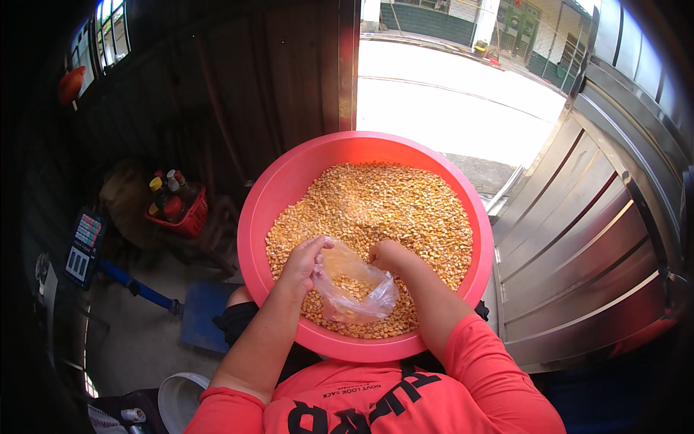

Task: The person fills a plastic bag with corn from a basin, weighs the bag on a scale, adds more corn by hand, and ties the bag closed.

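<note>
A wide pink plastic basin (260,228) rests over the lap, holding a broad heap of dried corn kernels (379,195). My left hand (304,261) grips the left rim of a clear plastic bag (352,309), which stands open on the corn with some kernels inside it. My right hand (391,256) is at the upper right of the bag, close to the corn, with its fingers curled; whether it holds the bag's edge or kernels is hidden.
A blue platform scale (203,314) with a keypad display (84,247) stands at left. Beyond it, a red basket (198,217) holds several bottles. A white bucket (181,399) is at lower left. A metal door (574,244) stands at right, beside the bright doorway.
</note>
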A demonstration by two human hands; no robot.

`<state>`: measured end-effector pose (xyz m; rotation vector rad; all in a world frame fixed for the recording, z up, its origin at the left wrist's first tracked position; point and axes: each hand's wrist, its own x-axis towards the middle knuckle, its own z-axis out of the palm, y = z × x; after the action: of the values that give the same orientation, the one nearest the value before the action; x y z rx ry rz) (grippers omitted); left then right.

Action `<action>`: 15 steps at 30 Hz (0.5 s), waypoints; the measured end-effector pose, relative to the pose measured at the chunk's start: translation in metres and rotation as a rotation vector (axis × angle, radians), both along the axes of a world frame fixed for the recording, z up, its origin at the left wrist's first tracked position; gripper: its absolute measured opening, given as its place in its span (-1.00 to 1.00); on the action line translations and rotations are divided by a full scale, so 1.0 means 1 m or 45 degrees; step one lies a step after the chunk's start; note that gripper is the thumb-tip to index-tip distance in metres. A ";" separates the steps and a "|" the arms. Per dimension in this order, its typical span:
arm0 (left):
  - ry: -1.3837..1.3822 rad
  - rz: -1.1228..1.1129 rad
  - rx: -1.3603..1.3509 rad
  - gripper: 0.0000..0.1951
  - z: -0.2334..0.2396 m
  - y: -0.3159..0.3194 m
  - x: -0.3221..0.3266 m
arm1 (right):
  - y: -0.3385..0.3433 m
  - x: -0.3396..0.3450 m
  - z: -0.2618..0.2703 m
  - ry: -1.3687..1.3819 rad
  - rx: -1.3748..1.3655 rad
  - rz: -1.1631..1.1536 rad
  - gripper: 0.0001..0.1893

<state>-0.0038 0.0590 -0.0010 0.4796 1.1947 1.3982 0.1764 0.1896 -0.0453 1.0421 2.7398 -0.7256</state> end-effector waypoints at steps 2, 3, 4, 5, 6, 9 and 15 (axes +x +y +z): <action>0.001 -0.009 0.010 -0.81 0.000 0.001 0.001 | 0.002 -0.002 -0.012 -0.009 -0.192 -0.007 -0.76; -0.003 -0.009 0.019 -0.81 -0.001 0.001 0.000 | -0.001 -0.005 -0.013 -0.013 -0.289 -0.007 -0.73; -0.006 -0.010 0.028 -0.81 -0.002 0.001 0.000 | -0.004 -0.006 -0.013 -0.018 -0.328 -0.037 -0.71; -0.009 -0.003 0.022 -0.81 -0.002 0.001 0.001 | -0.007 -0.007 -0.013 -0.023 -0.367 -0.068 -0.69; -0.011 0.003 0.016 -0.80 -0.001 0.001 0.001 | -0.010 -0.008 -0.011 -0.026 -0.406 -0.099 -0.67; -0.021 0.010 0.006 -0.80 -0.001 0.001 0.001 | -0.011 -0.008 -0.010 0.076 -0.548 -0.218 -0.78; -0.002 0.000 0.004 -0.80 -0.005 0.003 -0.001 | -0.004 -0.003 0.012 0.197 0.023 -0.020 -0.74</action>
<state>-0.0050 0.0615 -0.0060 0.4809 1.1916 1.4005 0.1737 0.1854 -0.0330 1.0540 2.8755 -0.8177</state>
